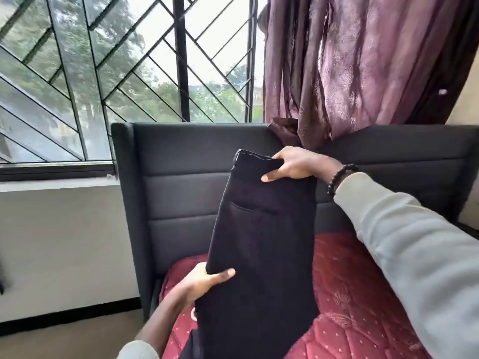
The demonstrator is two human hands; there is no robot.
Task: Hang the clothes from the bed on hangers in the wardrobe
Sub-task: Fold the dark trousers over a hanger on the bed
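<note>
the trousers (261,242) are up off the bed (363,294), held in the air in front of the headboard (181,177), folded lengthwise by the look of it, with a back pocket facing us. the right hand (295,164) pinches the waistband at the top corner, thumb in front and fingers curled behind, so the weight hangs straight down from there. the left hand (204,281) grips the cloth lower down on its left edge, thumb across the front, which seems meant to keep the legs together and flat, ready for a hanger. no hanger or wardrobe is in sight from here, so that part is not yet begun.

the bed has a dark red quilted cover with small pale dots. behind the grey padded headboard is a window (129,73) with black diagonal bars and trees outside, and a plum curtain (350,60) hangs to the right, its end draped on the headboard. the wall is cream with a black skirting.
</note>
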